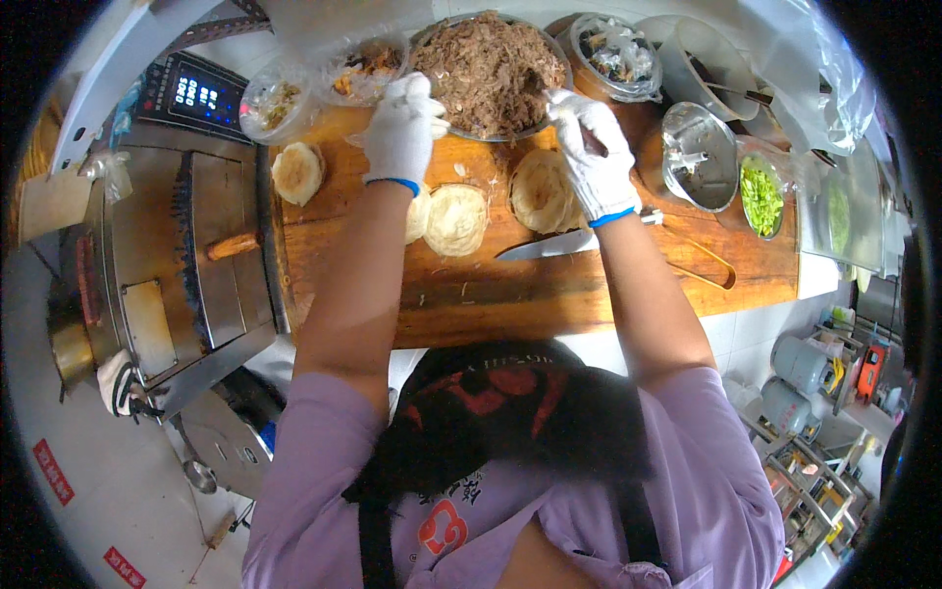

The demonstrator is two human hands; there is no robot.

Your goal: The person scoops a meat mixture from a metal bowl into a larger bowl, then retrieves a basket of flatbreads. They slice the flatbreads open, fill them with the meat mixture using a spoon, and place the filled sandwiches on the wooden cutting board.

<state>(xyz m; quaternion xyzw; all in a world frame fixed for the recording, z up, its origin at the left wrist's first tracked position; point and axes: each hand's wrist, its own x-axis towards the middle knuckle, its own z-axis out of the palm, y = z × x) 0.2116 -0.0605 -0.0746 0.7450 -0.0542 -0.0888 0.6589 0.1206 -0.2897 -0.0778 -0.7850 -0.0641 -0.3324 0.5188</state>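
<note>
My left hand (405,132), in a white knit glove, is raised near the left rim of a metal bowl of shredded meat (489,73), its fingers curled. What lies inside those fingers cannot be made out. My right hand (595,147), gloved too, hovers at the bowl's right rim with thumb and fingertips close together; I cannot tell whether they pinch anything. Between the hands, round flatbreads (456,219) lie on the wooden board, one (543,193) beside my right hand. Another flatbread (298,174) is at the far left. A knife (548,246) lies below my right hand.
Plastic-lined tubs (276,103) stand at the back left, another (617,59) at the back right. Right of my hand are a metal blender jar (699,158), chopped greens (762,193) and tongs (725,276). A metal griddle (213,243) with a wooden handle adjoins the board's left edge.
</note>
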